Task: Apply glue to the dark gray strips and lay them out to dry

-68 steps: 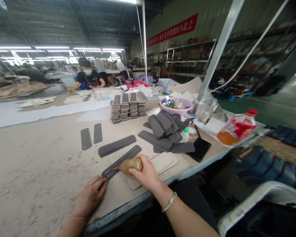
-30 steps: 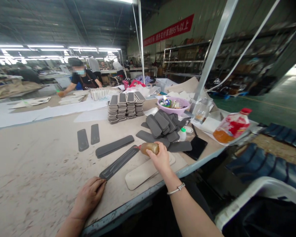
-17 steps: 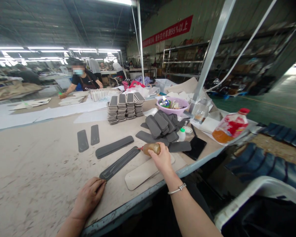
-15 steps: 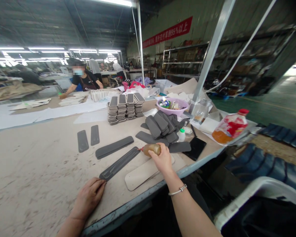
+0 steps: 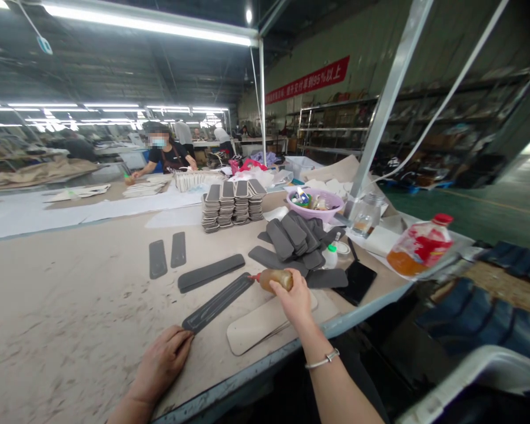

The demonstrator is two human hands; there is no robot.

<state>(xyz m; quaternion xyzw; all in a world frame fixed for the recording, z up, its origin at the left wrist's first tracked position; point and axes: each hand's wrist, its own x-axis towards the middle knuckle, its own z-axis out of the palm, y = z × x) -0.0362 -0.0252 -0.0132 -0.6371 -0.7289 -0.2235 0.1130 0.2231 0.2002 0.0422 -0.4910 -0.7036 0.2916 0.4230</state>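
My right hand (image 5: 297,297) is wrapped round a squeeze bottle (image 5: 275,280) of brownish liquid, its red nozzle pointing left at the far end of a dark grey strip (image 5: 218,302). Shiny lines of liquid run along that strip. At its near end, my left hand (image 5: 165,356) has its fingers pressed together on the strip's tip. Behind lies another dark strip (image 5: 211,273), with two short dark pieces (image 5: 158,259) farther left. Pale strips (image 5: 262,324) lie beneath and beside my right hand.
Stacked dark-topped pieces (image 5: 234,206) stand at the back, near a loose dark pile (image 5: 294,235) and a purple basin (image 5: 320,212). On the right are a black tablet-like object (image 5: 357,275), a jug (image 5: 419,246) and a metal post (image 5: 386,100). A masked person (image 5: 170,154) works across the table.
The camera view has shifted, so the table and its contents appear lower and slightly right. Both hands keep nearly the same places relative to the strip.
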